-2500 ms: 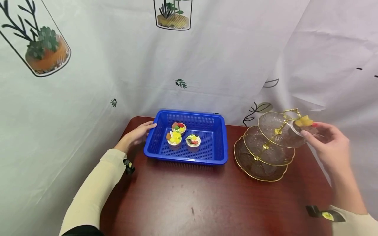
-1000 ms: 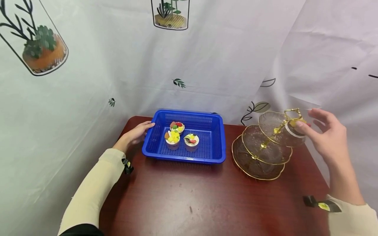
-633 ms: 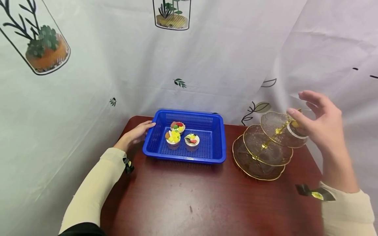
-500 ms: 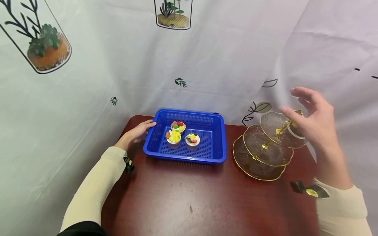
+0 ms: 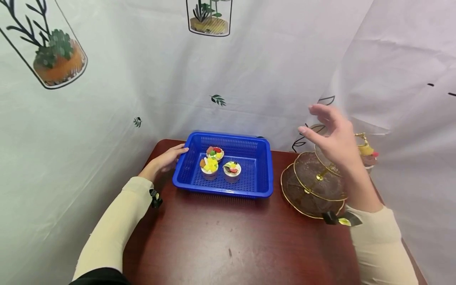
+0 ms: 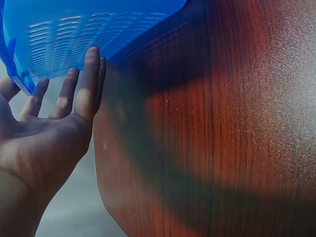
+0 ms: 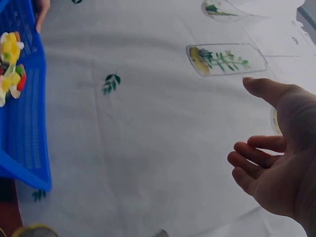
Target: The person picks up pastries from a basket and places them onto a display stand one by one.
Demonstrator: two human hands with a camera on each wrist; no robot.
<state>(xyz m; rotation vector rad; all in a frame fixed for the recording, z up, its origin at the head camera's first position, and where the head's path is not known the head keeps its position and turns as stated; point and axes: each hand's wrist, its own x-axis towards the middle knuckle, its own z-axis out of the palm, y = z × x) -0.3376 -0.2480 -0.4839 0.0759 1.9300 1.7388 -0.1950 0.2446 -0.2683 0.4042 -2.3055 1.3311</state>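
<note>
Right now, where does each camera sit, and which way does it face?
Head: worn on the head, facing forward and down at the blue basket and tiered stand; left hand, right hand and cream sleeves show.
Left wrist: faces the basket's side and the table; left hand shows.
Right wrist: faces the printed curtain; right hand shows, plus a bit of the left hand.
Shared: head and right wrist both show dessert cups in the basket.

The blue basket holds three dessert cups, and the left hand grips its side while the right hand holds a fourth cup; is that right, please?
Not quite: the right hand holds nothing. The head view shows its fingers empty, with the fourth cup over at the tiered stand. Three dessert cups are indeed in the blue basket, and the left hand grips its side.
</note>
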